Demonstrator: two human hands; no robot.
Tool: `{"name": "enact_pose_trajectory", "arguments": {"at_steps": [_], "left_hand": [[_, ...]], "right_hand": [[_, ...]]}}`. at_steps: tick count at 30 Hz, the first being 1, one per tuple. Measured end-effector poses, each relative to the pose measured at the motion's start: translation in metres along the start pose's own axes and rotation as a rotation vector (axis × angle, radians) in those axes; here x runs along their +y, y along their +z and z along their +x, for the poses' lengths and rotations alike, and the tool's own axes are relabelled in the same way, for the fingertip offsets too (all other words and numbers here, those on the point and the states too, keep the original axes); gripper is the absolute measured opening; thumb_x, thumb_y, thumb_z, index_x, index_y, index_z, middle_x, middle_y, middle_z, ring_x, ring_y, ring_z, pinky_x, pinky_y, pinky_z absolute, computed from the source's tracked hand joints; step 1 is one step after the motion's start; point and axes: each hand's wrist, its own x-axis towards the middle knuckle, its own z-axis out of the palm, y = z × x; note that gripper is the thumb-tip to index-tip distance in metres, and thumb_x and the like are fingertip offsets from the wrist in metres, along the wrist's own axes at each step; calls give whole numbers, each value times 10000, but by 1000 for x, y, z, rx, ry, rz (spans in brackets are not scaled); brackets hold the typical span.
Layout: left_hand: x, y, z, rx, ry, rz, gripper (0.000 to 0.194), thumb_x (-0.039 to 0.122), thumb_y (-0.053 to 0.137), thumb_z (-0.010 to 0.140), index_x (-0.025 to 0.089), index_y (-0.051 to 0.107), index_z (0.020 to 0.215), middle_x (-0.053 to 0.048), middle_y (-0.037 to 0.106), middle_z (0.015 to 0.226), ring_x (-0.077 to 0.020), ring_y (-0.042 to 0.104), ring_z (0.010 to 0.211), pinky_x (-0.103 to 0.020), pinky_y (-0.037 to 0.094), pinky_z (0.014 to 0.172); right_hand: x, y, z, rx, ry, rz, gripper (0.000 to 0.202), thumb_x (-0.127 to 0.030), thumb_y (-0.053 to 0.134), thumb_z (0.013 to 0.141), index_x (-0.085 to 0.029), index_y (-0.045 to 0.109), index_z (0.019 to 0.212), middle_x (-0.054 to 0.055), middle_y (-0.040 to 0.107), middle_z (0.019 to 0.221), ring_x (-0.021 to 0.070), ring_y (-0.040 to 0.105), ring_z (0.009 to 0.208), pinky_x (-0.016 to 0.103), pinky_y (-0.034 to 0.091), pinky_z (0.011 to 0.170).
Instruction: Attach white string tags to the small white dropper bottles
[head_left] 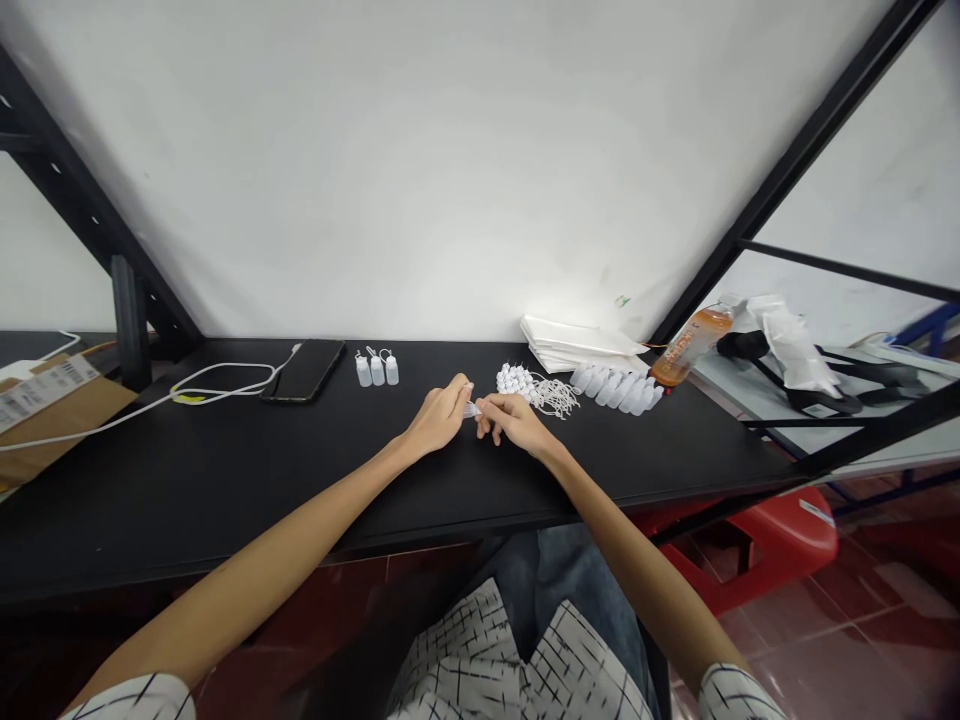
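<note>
A dark phone [306, 371] is laid on a black tabletop [262, 470]. Beside it a white cable [225, 366] is looped, then trailed across a labelled brown package [82, 405] at far left. At right, a tilted bottle of orange drink [691, 346] is seen; below, a red stool [795, 545].

Through the feed I'm seeing what is looking like a small workshop: a black tabletop [300, 470] is running along a white wall [375, 200] between dark metal posts [785, 175], small bottles [618, 390] and white caps [514, 380] are sitting in groups, and a red stool [795, 540] is standing nearby.
</note>
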Motion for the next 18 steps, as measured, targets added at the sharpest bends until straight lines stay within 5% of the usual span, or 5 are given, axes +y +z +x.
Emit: {"name": "enact_pose_trajectory", "arguments": {"at_steps": [3, 8, 15, 18], "left_hand": [[1, 1, 0, 4, -3, -7, 273, 357, 288, 984, 212, 387, 775, 50, 419, 598, -118, 432, 539, -254, 318, 589], [-1, 3, 2, 23, -48, -68, 318, 395, 280, 985, 211, 361, 738, 45, 435, 603, -119, 461, 555, -246, 332, 579], [1, 5, 1, -12, 27, -29, 278, 362, 284, 985, 210, 369, 768, 47, 428, 609, -116, 430, 551, -255, 318, 587], [3, 2, 1, -5, 0, -41, 296, 376, 280, 990, 210, 365, 759, 45, 431, 603, -117, 435, 553, -252, 323, 584]], "right_hand": [[0, 1, 1, -7, 42, -37, 511, -592, 511, 873, -148, 565, 624, 16, 570, 525, 95, 542, 437, 179, 369, 354], [-6, 0, -1, 12, -11, 18, 386, -535, 666, 785, -162, 595, 857, 11, 631, 749, 112, 616, 530, 175, 388, 361], [-1, 0, 0, -49, 71, -39, 544, -583, 463, 901, -158, 501, 564, -21, 474, 439, 73, 480, 386, 180, 345, 370], [-3, 1, 0, -10, 44, -2, 480, -586, 497, 884, -156, 539, 675, -14, 546, 548, 77, 509, 402, 185, 348, 354]]}}
